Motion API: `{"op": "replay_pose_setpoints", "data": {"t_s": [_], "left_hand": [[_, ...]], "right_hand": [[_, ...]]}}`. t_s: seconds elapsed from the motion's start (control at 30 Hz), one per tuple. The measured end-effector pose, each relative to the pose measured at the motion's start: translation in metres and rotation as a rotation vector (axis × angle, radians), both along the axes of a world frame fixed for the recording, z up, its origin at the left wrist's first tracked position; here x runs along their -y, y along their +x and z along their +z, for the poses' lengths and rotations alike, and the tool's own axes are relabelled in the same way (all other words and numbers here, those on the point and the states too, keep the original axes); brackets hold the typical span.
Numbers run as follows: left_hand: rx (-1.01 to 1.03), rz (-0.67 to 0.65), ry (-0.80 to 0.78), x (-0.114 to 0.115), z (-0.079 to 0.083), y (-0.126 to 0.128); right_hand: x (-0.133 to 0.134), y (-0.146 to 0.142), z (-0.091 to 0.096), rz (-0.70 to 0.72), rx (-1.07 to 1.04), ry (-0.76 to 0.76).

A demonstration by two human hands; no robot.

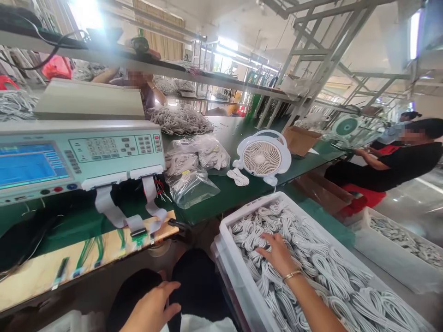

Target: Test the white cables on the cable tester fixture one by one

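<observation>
My right hand (278, 252), with a bracelet at the wrist, rests over the bundled white cables (313, 237) in a white plastic crate (226, 228). Its fingers are spread and touch or nearly touch the bundles at the crate's near left part. Above my lap, my left hand (155, 304) has its thumb and fingers apart and nothing between them. Left of it lies a wooden board (114, 251) with small connectors and green wires. Grey ribbon cables (109, 207) run from that board up to a cable tester (104, 152) with a lit screen.
A white fan (262, 157) stands on the green table (204, 207) beside a coiled cable (237, 177) and bagged cables (194, 161). Behind lies a large cable heap (182, 119). Another crate (387, 258) is at the right. One person (408, 157) sits at right; another is behind the tester.
</observation>
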State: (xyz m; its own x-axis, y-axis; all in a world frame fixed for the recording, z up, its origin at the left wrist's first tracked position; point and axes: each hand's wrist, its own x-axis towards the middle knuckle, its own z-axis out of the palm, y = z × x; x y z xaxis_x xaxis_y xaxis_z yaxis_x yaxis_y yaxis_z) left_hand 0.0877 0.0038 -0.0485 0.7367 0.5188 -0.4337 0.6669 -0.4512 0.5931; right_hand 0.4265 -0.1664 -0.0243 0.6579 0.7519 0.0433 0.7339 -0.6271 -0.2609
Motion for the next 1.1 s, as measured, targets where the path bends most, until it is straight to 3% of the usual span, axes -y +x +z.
{"op": "replay_pose_setpoints", "data": {"t_s": [0.17, 0.33, 0.43, 0.53, 0.6, 0.67, 0.73, 0.77, 0.83, 0.93, 1.0, 1.1], "left_hand": [[0.083, -0.039, 0.004, 0.008, 0.004, 0.007], [0.258, 0.104, -0.224, 0.011, 0.017, 0.0], [0.4, 0.226, -0.559, 0.015, 0.029, 0.007], [0.525, 0.324, -0.906, 0.017, 0.045, 0.022], [0.649, 0.408, -0.845, 0.014, 0.057, 0.03], [0.803, 0.461, -0.497, 0.007, 0.067, 0.031], [0.86, 0.373, -0.194, 0.0, 0.072, 0.024], [0.848, 0.31, -0.147, -0.003, 0.072, 0.018], [0.81, 0.297, -0.229, -0.008, 0.064, 0.007], [0.85, 0.545, -0.473, -0.015, 0.04, -0.005], [0.915, 0.642, -0.57, -0.019, 0.026, -0.01], [1.009, 0.618, -0.568, -0.027, 0.019, -0.016]], "right_hand": [[-0.005, 0.017, -0.001, 0.024, -0.036, 0.164], [0.0, 0.037, 0.045, -0.123, -0.009, 0.364], [-0.015, 0.007, 0.077, -0.065, 0.034, 0.488], [-0.044, -0.059, 0.096, 0.218, 0.004, 0.535], [-0.064, -0.104, 0.1, 0.37, -0.187, 0.517], [-0.084, -0.138, 0.099, 0.483, -0.464, 0.446], [-0.103, -0.158, 0.094, 0.615, -0.739, 0.334], [-0.113, -0.165, 0.09, 0.679, -0.85, 0.285], [-0.13, -0.174, 0.081, 0.738, -0.961, 0.244], [-0.152, -0.188, 0.066, 0.704, -0.886, 0.275], [-0.162, -0.198, 0.058, 0.745, -0.81, 0.269], [-0.172, -0.213, 0.048, 0.831, -0.784, 0.23]]}}
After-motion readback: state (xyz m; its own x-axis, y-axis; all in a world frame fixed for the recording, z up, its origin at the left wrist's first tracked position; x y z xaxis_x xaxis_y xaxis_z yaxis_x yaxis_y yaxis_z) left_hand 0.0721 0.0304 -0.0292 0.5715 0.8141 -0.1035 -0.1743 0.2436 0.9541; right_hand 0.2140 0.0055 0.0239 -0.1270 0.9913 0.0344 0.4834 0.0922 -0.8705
